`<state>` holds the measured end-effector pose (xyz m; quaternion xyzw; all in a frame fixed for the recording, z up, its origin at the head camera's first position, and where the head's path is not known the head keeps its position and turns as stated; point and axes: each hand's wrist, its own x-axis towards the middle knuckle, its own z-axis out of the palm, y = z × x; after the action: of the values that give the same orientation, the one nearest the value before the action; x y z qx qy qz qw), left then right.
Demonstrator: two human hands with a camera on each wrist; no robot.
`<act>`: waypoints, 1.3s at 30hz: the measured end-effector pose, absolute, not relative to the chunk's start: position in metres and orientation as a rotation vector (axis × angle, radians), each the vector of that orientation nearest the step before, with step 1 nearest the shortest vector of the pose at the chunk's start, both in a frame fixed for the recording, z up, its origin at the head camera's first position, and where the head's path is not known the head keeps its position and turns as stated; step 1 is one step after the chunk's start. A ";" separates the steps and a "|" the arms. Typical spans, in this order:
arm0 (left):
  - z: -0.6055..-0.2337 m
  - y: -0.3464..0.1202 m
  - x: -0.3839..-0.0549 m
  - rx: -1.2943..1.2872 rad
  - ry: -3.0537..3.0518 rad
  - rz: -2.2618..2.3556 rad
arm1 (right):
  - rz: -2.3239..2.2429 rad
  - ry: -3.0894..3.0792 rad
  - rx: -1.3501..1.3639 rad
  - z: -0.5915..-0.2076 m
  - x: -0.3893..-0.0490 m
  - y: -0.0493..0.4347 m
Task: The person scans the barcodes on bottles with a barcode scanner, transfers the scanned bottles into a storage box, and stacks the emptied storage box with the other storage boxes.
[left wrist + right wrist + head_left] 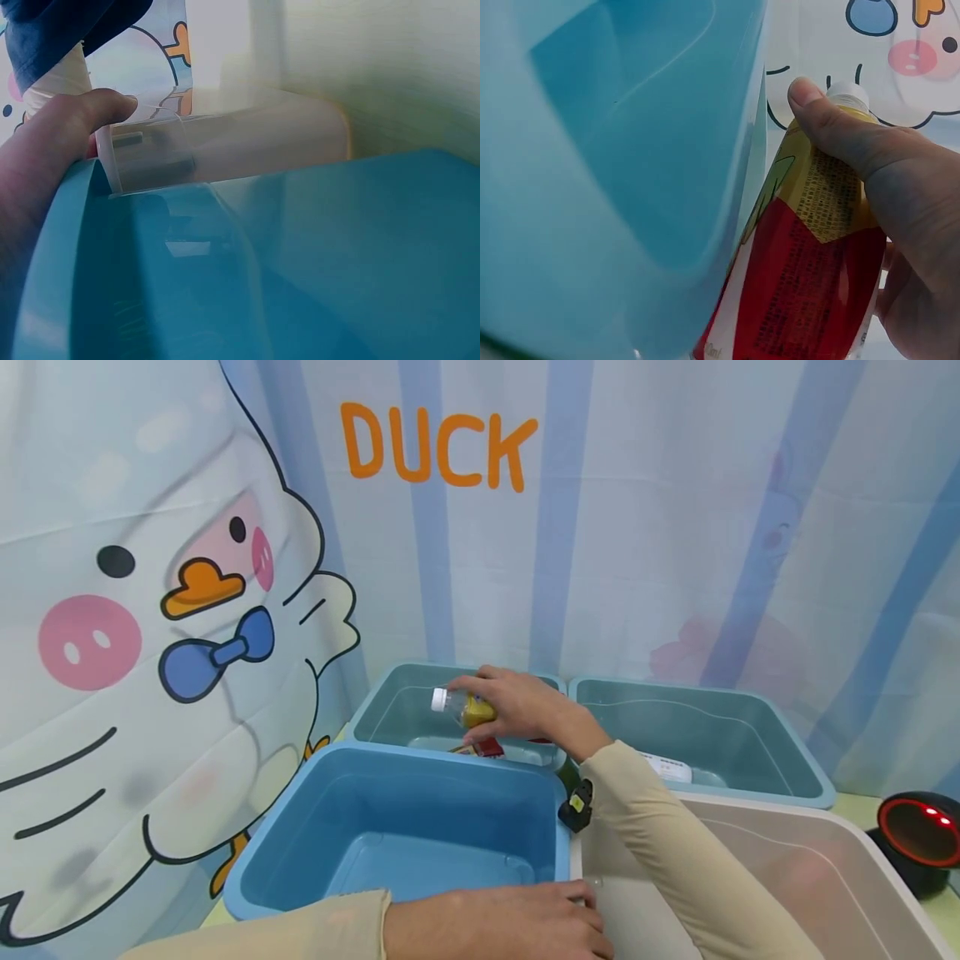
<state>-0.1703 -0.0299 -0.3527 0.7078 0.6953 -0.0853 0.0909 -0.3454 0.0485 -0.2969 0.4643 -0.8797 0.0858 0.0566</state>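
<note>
My right hand (517,703) grips a clear plastic bottle (465,706) with a white cap, above the back-left teal bin (375,710). The bottle lies tilted, cap toward the left. In the right wrist view its gold and red label (810,262) faces the camera, and the thumb presses near the neck. Below it, a red packet (489,747) shows inside the teal bin. My left hand (502,922) rests at the near right corner of the blue bin (397,756). The left wrist view has its thumb (109,107) over the bin's rim; the other fingers are hidden there.
A beige-white bin (795,827) stands right of the blue one, partly under my right forearm. Behind it, another teal bin (720,718) contains a white labelled item (667,767). A black device with a glowing red ring (918,831) stands at the far right. A duck-print curtain (480,568) hangs behind.
</note>
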 end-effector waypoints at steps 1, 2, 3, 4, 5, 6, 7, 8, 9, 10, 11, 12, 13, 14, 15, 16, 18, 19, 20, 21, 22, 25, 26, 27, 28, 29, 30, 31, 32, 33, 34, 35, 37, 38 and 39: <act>-0.353 -0.030 -0.170 2.101 2.066 -0.254 | 0.262 -2.670 1.407 -0.297 -0.345 0.049; -0.353 -0.030 -0.170 2.099 2.067 -0.256 | 0.265 -2.673 1.404 -0.297 -0.345 0.049; -0.352 -0.029 -0.170 2.096 2.069 -0.258 | 0.268 -2.676 1.403 -0.297 -0.345 0.049; -0.352 -0.029 -0.170 2.091 2.072 -0.256 | 0.268 -2.679 1.401 -0.297 -0.345 0.049; -0.352 -0.029 -0.170 2.092 2.072 -0.260 | 0.263 -2.683 1.398 -0.297 -0.345 0.049; -0.353 -0.029 -0.170 2.093 2.074 -0.264 | 0.257 -2.687 1.392 -0.296 -0.345 0.049; -0.353 -0.029 -0.170 2.090 2.076 -0.262 | 0.249 -2.693 1.385 -0.296 -0.344 0.050; -0.353 -0.028 -0.169 2.091 2.078 -0.263 | 0.244 -2.701 1.378 -0.296 -0.344 0.050; -0.353 -0.028 -0.169 2.095 2.077 -0.269 | 0.241 -2.709 1.370 -0.296 -0.344 0.051; -0.353 -0.028 -0.169 2.098 2.078 -0.271 | 0.237 -2.717 1.364 -0.295 -0.343 0.052; -0.353 -0.028 -0.169 2.101 2.079 -0.273 | 0.235 -2.726 1.355 -0.294 -0.343 0.053; -0.353 -0.028 -0.169 2.101 2.080 -0.269 | 0.235 -2.737 1.345 -0.294 -0.343 0.054; -0.353 -0.028 -0.169 2.105 2.079 -0.270 | 0.237 -2.748 1.337 -0.293 -0.343 0.054; -0.353 -0.028 -0.169 2.110 2.080 -0.276 | 0.239 -2.755 1.330 -0.292 -0.342 0.055; -0.353 -0.028 -0.169 2.112 2.080 -0.279 | 0.244 -2.762 1.322 -0.291 -0.342 0.056; -0.353 -0.028 -0.169 2.112 2.079 -0.276 | 0.246 -2.767 1.312 -0.290 -0.342 0.057; -0.353 -0.028 -0.170 2.112 2.074 -0.283 | 0.255 -2.781 1.290 -0.288 -0.340 0.059; -0.353 -0.027 -0.170 2.112 2.073 -0.289 | 0.263 -2.787 1.282 -0.287 -0.339 0.061; -0.353 -0.027 -0.170 2.105 2.075 -0.293 | 0.272 -2.793 1.272 -0.287 -0.339 0.062; -0.353 -0.027 -0.170 2.101 2.072 -0.296 | 0.287 -2.800 1.263 -0.286 -0.338 0.064; -0.353 -0.027 -0.170 2.096 2.069 -0.299 | 0.295 -2.805 1.257 -0.285 -0.337 0.066; -0.353 -0.026 -0.171 2.080 2.070 -0.305 | 0.318 -2.813 1.249 -0.283 -0.335 0.073; -0.353 -0.026 -0.171 2.074 2.069 -0.302 | 0.321 -2.815 1.246 -0.283 -0.334 0.075; -0.353 -0.027 -0.170 2.075 2.065 -0.300 | 0.320 -2.817 1.243 -0.282 -0.334 0.078; -0.353 -0.027 -0.170 2.072 2.066 -0.297 | 0.315 -2.820 1.240 -0.281 -0.333 0.080; -0.353 -0.027 -0.170 2.073 2.068 -0.297 | 0.311 -2.824 1.234 -0.280 -0.333 0.083; -0.353 -0.027 -0.170 2.070 2.068 -0.292 | 0.307 -2.828 1.227 -0.280 -0.332 0.086; -0.352 -0.027 -0.169 2.069 2.069 -0.289 | 0.307 -2.832 1.221 -0.279 -0.332 0.088; -0.352 -0.027 -0.169 2.071 2.070 -0.290 | 0.308 -2.833 1.217 -0.279 -0.331 0.091; -0.352 -0.027 -0.169 2.070 2.072 -0.293 | 0.310 -2.836 1.213 -0.278 -0.330 0.094; -0.352 -0.027 -0.169 2.067 2.076 -0.297 | 0.315 -2.837 1.211 -0.277 -0.329 0.096; -0.352 -0.027 -0.169 2.065 2.080 -0.302 | 0.316 -2.833 1.211 -0.277 -0.329 0.099; -0.352 -0.026 -0.169 2.059 2.088 -0.311 | 0.320 -2.828 1.211 -0.276 -0.327 0.104; -0.353 -0.026 -0.169 2.056 2.093 -0.316 | 0.320 -2.825 1.209 -0.275 -0.325 0.106; -0.353 -0.026 -0.169 2.053 2.097 -0.321 | 0.324 -2.826 1.203 -0.275 -0.324 0.109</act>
<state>-0.1686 -0.0260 -0.3526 0.6923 0.7071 -0.1081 0.0948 -0.3242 0.1089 -0.2746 0.3895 -0.9147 0.1049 0.0264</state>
